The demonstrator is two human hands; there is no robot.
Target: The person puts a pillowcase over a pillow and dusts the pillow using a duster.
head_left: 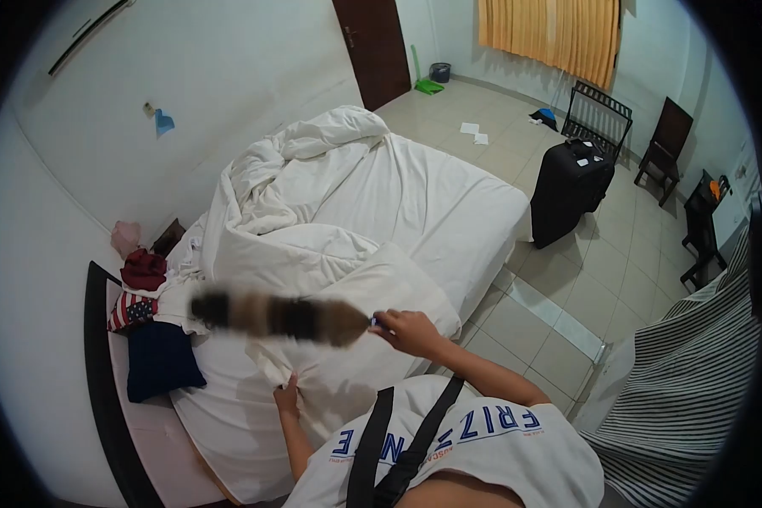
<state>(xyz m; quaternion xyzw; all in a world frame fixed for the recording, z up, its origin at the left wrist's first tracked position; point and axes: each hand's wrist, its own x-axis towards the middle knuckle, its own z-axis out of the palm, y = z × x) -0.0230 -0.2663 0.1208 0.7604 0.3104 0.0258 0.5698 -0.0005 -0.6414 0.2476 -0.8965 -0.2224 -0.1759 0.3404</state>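
My right hand (406, 332) is closed around the handle of a feather duster (271, 315). Its brown and black feathers point left over the bed and are smeared by motion. Lower down, my left hand (288, 397) pinches the edge of a white pillow (406, 292), which lies on the bed close to my body. Beyond it, a crumpled white duvet (267, 190) is heaped along the far side of the white-sheeted bed (449, 190). Whether the duster touches the pillow I cannot tell.
At the headboard (114, 381) lie a navy cushion (162, 362), a flag-patterned cushion (134, 311) and a dark red cloth (144, 269). A black suitcase (567, 186) stands past the bed's foot. A striped curtain (694, 372) hangs at right; a dark chair (665, 148) stands beyond.
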